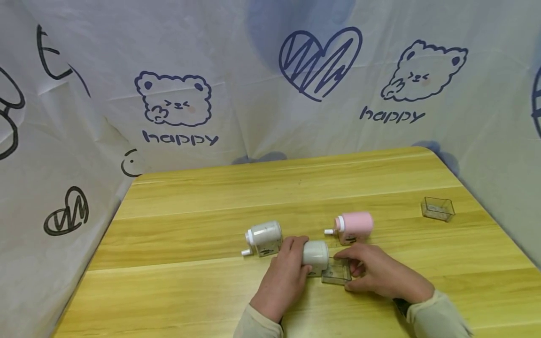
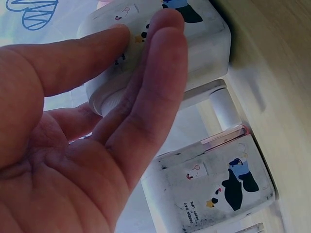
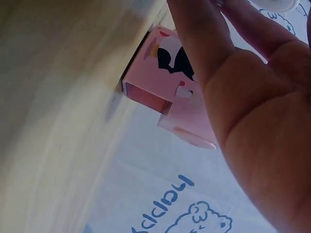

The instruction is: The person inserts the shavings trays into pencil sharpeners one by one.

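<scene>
My left hand (image 1: 284,277) grips a white crank pencil sharpener (image 1: 315,253) around its left end, thumb in front and fingers behind. At that sharpener's right side, a clear drawer (image 1: 336,272) sticks out at its base. My right hand (image 1: 374,272) pinches the drawer's outer end between thumb and fingers. In the left wrist view, the thumb and fingers lie against the held sharpener (image 2: 209,48); a second white sharpener (image 2: 223,184) with a panda print stands nearby. The pink sharpener (image 3: 153,73) shows an open drawer slot in the right wrist view, where my right fingertips are cut off.
The second white sharpener (image 1: 266,238) stands left of my left hand, its crank facing left. Behind my right hand is the pink sharpener (image 1: 356,225). Another clear drawer (image 1: 438,209) lies toward the right edge of the wooden table (image 1: 190,202). A drawn-on white sheet (image 1: 236,94) hangs behind.
</scene>
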Demonstrator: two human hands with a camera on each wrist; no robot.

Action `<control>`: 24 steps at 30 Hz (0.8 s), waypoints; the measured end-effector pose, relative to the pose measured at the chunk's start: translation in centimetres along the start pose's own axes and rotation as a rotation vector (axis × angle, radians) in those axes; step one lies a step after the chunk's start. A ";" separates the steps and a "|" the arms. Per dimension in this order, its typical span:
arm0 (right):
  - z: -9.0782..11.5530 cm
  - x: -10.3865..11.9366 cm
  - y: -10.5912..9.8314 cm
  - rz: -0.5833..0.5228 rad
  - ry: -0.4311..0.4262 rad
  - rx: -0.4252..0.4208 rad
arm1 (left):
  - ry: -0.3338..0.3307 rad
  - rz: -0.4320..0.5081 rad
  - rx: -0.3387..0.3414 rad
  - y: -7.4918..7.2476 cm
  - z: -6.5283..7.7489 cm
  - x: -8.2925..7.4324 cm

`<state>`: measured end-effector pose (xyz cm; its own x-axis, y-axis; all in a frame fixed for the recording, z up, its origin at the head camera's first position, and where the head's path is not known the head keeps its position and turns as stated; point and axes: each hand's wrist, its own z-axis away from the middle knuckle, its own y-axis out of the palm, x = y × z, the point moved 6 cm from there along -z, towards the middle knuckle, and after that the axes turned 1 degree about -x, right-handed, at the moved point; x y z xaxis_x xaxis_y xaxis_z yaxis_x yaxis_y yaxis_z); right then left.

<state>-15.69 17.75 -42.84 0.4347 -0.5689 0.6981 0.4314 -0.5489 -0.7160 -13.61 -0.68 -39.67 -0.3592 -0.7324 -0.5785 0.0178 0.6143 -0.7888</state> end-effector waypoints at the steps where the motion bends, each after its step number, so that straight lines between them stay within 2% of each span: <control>1: 0.0 0.0 0.0 0.001 -0.001 -0.002 | -0.002 0.001 0.002 0.0 0.0 0.0; 11: -0.1 0.1 0.0 0.021 0.013 -0.011 | -0.018 -0.001 0.003 0.2 -0.2 0.2; 18: -0.1 0.1 0.0 0.035 -0.009 -0.029 | -0.022 0.010 0.020 0.2 -0.1 0.1; 24: -0.1 0.0 0.1 0.031 -0.023 -0.010 | -0.012 0.006 0.023 0.1 0.0 0.0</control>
<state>-15.73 17.58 -42.91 0.4660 -0.5713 0.6756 0.4097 -0.5374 -0.7371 -13.61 -0.57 -39.73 -0.3473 -0.7326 -0.5854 0.0412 0.6118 -0.7900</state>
